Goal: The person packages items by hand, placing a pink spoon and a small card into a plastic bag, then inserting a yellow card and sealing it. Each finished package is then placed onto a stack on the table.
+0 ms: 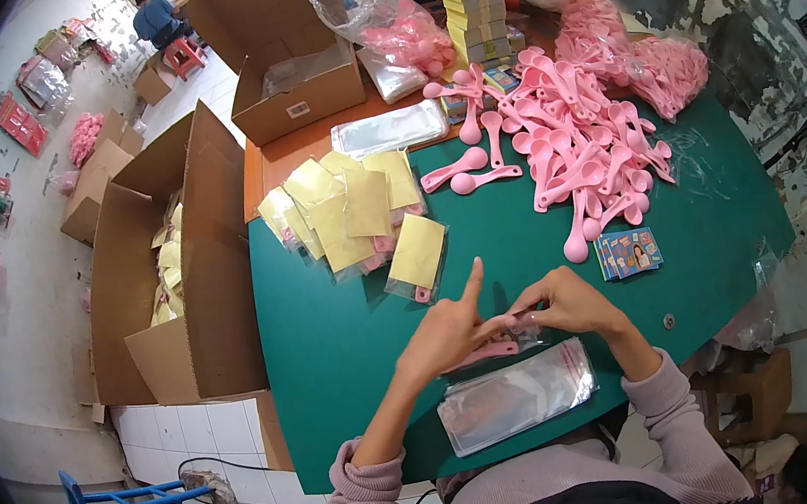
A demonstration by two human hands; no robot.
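Observation:
Over the near part of the green table, my left hand (446, 335) and my right hand (571, 302) meet at a small clear plastic bag (527, 336) with a pink measuring spoon (489, 353) in it. The left thumb presses on the bag while its index finger points up and away. Thumb and fingers of the right hand pinch the bag's edge. Just below lies a stack of flat clear bags (517, 399). Beyond my left hand rests a packed bag with a yellow card (417, 252), and more such packs (328, 211) overlap behind it.
A heap of loose pink spoons (576, 140) covers the table's far right. Small printed cards (630, 253) lie right of my hands. Bundled cards (476, 21) and an open carton (300, 103) stand at the back. A tall cardboard box (215, 275) borders the left edge.

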